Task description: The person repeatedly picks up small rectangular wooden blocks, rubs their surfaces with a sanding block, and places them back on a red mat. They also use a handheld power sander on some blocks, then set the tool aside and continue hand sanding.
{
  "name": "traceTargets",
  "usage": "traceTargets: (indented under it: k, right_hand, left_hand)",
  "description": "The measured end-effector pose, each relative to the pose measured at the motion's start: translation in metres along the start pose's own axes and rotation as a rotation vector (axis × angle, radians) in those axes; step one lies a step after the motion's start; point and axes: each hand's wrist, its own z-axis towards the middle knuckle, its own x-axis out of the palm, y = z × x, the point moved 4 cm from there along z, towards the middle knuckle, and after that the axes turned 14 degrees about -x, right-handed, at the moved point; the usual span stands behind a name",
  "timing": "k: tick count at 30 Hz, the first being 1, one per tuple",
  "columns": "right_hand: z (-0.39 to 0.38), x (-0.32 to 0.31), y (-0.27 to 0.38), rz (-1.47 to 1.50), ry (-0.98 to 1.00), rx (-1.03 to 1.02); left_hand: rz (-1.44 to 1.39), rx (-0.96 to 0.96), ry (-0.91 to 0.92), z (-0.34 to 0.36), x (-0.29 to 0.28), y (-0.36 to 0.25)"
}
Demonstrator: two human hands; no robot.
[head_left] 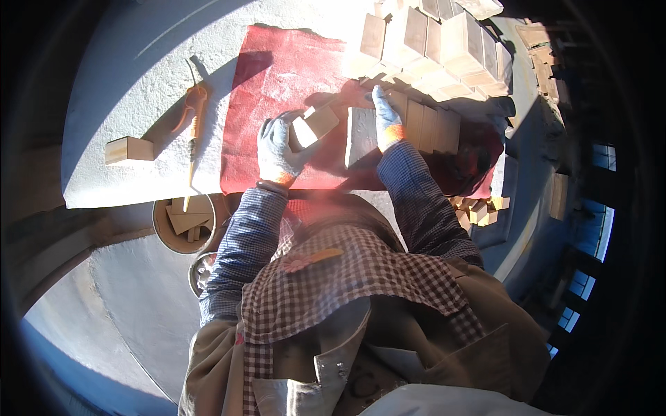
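Observation:
My left hand (275,147), in a pale glove with an orange cuff, is closed round a wooden block (320,123) above a red cloth (274,76). A second pale piece shows beside that block, partly hidden. My right hand (387,119), gloved the same way, stands upright between a flat grey slab (360,136) and a row of wooden blocks (430,128). One of its fingers stretches out away from me; the others are mostly hidden. It looks open, resting against the near end of the row.
Stacked wooden blocks (444,48) rise at the far right. On the pale tabletop (118,83) at left lie a lone block (130,150) and an orange-handled tool (192,125). Below the table edge are a round bin of wood pieces (162,225) and small offcuts (479,210).

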Motion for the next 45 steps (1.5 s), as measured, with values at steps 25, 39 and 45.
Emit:
traceTargets:
  k: [25, 39, 45]
  right_hand:
    - [-0.033, 0.136, 0.117, -1.039, 0.454, -0.580]
    - [-0.010, 0.046, 0.032, -1.045, 0.470, -0.219]
    - [-0.036, 0.023, -0.027, -0.480, 0.277, -0.093]
  left_hand:
    - [0.005, -0.520, 0.008, -0.040, 0.016, 0.045]
    - [-0.392, -0.547, 0.217, -0.023, 0.010, 0.058]
    - [-0.016, -0.520, 0.589, 0.013, -0.013, 0.072]
